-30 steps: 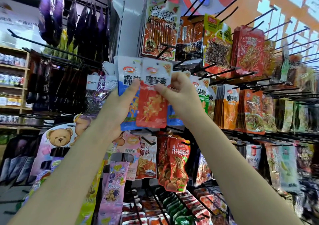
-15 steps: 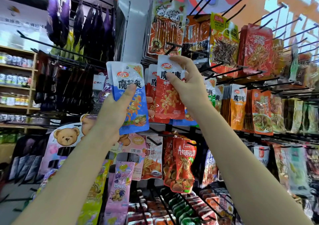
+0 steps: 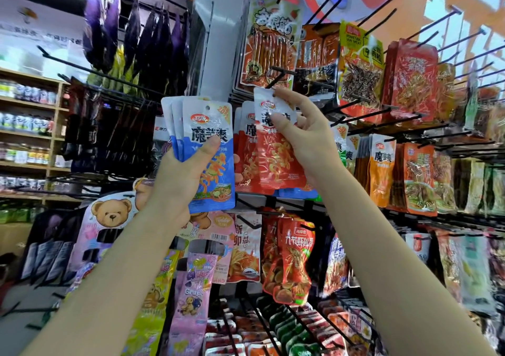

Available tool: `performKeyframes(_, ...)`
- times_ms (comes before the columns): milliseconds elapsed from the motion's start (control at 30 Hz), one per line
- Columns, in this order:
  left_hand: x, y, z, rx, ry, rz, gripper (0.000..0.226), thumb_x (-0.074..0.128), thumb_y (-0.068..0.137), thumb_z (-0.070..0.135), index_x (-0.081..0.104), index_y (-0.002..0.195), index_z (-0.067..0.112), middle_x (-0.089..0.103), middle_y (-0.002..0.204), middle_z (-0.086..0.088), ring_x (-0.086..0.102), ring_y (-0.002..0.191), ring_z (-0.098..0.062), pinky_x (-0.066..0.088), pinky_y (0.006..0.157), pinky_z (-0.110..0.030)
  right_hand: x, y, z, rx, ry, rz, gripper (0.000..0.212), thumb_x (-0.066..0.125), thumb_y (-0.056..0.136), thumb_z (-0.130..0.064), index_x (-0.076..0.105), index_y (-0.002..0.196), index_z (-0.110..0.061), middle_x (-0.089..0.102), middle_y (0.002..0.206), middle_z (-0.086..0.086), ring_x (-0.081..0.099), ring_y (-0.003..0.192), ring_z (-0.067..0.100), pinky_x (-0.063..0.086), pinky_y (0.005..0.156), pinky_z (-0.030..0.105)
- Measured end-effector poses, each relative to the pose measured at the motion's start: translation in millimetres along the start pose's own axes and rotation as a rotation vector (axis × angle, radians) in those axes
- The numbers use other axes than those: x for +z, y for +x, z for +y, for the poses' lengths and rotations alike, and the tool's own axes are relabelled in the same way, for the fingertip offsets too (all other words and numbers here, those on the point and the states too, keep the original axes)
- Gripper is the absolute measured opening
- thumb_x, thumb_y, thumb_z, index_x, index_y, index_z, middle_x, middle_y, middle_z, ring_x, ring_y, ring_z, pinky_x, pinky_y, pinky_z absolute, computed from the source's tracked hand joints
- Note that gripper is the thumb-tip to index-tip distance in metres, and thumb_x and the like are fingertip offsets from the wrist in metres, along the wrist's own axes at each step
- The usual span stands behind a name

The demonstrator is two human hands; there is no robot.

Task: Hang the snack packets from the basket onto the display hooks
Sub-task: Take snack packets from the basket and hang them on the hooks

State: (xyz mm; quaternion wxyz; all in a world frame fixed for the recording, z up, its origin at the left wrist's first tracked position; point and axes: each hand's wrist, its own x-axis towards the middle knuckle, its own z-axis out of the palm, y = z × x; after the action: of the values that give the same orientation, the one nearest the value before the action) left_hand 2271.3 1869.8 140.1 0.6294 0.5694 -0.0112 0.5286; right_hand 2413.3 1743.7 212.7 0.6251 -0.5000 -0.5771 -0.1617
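Red packet (image 3: 276,148), light, limp: being pinched near its hang-hole by right hand (image 3: 306,134), hook (image 3: 276,78) at twelve o'clock; blue packets (image 3: 210,150) being gripped by left hand (image 3: 183,175).

Both arms reach up, left hand (image 3: 179,175) gripping with curled fingers, right hand (image 3: 306,134) pinching.

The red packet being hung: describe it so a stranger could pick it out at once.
Find the hook rack of snacks; at its centre the right hand pinches a red packet by its white top. Only this one is held, in front of matching red packets.
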Motion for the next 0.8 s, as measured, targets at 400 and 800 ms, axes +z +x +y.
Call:
performKeyframes(400,12.4,-3.0,7.4,0.013,0.037,0.014,0.052,0.084,0.057,0.046,0.071,0.090,0.009,0.076,0.091,-0.018,0.074,0.081,-0.035,0.058,0.080,-0.063,-6.6,-14.8,-17.6,-0.104,-0.514,0.181,0.025,0.060,0.101,-0.032,0.076,0.100,-0.014,0.046,0.087,0.000,0.042,0.075,0.004,0.035,0.067,0.010)
performKeyframes(800,57.9,2.3,11.1,0.025,0.096,-0.031,0.024,0.062,0.097,0.021,0.055,0.076,0.013,0.068,0.061,-0.004,0.067,0.052,-0.020,0.059,0.058,-0.044,-56.4,-17.8,-4.2,0.185,0.055,0.099,0.004,0.055,0.104,-0.023,0.059,0.102,-0.022,0.068,0.087,-0.004,0.066,0.079,0.017,0.054,0.073,0.044)
